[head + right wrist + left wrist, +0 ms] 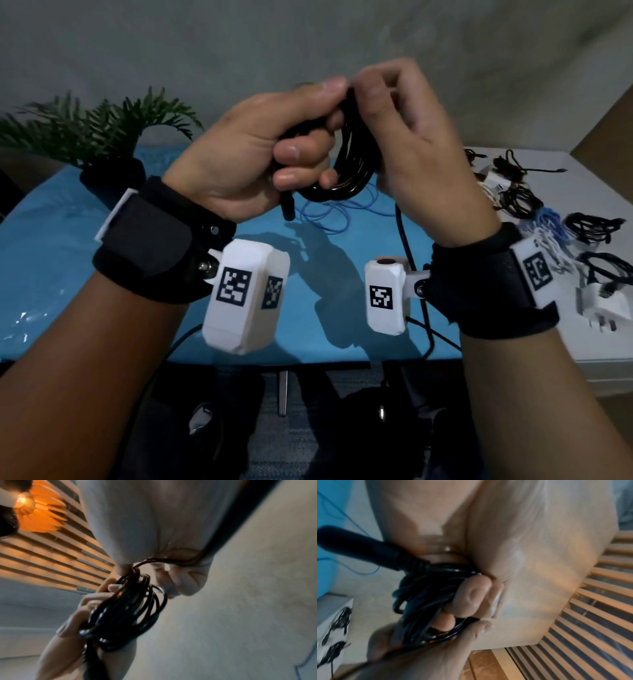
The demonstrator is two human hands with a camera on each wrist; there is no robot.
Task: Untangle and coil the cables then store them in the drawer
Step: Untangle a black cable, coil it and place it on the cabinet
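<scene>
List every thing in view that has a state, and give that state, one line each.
black cable: coiled in loops, held up in the air by both hands
black plug: hangs out below the left hand
left hand: fingers curled round the coil
right hand: pinches the top of the coil
blue cable: loose, uncoiled on the blue table
cable bundles: lie coiled on the white cabinet

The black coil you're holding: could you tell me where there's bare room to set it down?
The blue table is bare between the plant and the blue cable. The white cabinet top is crowded with coiled cables and chargers.
</scene>
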